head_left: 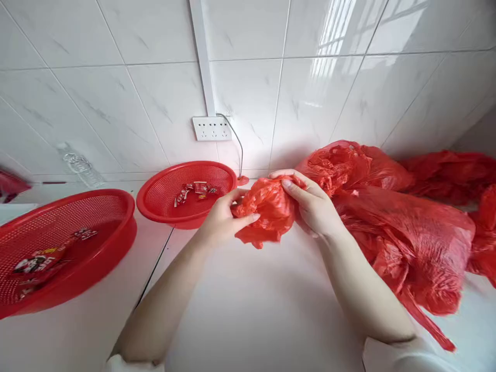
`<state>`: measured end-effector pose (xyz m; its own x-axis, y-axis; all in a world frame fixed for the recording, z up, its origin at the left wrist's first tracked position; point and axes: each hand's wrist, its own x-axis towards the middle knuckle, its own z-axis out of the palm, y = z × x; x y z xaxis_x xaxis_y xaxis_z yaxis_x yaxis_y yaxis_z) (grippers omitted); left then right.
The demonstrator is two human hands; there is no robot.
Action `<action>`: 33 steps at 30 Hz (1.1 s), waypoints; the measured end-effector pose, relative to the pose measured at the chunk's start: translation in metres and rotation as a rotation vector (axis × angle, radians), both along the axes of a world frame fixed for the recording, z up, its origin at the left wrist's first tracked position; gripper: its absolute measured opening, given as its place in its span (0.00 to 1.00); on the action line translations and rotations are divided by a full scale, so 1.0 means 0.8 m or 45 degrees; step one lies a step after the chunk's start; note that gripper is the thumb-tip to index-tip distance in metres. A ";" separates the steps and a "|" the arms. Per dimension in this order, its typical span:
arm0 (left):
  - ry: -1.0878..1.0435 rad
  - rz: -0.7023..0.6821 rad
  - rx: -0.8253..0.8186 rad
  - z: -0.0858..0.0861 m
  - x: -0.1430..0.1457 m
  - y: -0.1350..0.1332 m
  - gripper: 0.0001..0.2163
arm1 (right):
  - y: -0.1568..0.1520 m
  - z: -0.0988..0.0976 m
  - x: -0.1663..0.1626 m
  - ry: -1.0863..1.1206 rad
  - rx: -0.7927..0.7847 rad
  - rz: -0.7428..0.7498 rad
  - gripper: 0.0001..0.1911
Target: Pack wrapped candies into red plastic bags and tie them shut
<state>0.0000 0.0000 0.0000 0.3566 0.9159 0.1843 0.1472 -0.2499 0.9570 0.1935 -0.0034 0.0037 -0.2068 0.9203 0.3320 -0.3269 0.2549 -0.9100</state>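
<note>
Bare forearms (168, 299) point toward twelve o'clock above the counter (263, 315), the left hand (223, 219) pinching a crumpled red bag (267, 209) at its nine-o'clock edge, the right hand (316, 206) gripping it at two, its long axis unclear.

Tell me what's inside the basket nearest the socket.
Several small packets, partly red and white, lie in the basket. What lies beneath them is covered, and the left hand hides part of the basket's right edge.

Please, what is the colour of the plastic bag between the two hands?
The plastic bag is bright red; it shows best in the head view.
</note>
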 end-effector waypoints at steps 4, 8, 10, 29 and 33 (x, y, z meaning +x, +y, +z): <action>-0.137 -0.073 -0.326 0.004 -0.023 0.008 0.11 | 0.027 -0.008 0.034 -0.134 0.106 -0.437 0.12; -0.521 0.016 -0.493 0.003 -0.030 0.024 0.11 | 0.047 -0.018 0.063 -0.633 0.147 -0.647 0.16; -0.684 0.079 -0.599 0.002 -0.026 0.031 0.09 | 0.050 -0.021 0.069 -0.894 0.234 -0.726 0.16; 0.516 0.577 -0.097 0.017 -0.054 0.024 0.23 | 0.026 -0.014 0.049 -0.929 0.355 -0.658 0.19; 0.979 0.734 0.418 0.027 -0.047 0.000 0.20 | 0.011 0.002 0.056 -0.745 0.079 -0.421 0.16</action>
<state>-0.0380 -0.0003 0.0219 0.0042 0.9312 0.3645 0.8753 -0.1797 0.4489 0.2379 0.0058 0.0052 -0.0794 0.9489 0.3054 0.3195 0.3144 -0.8939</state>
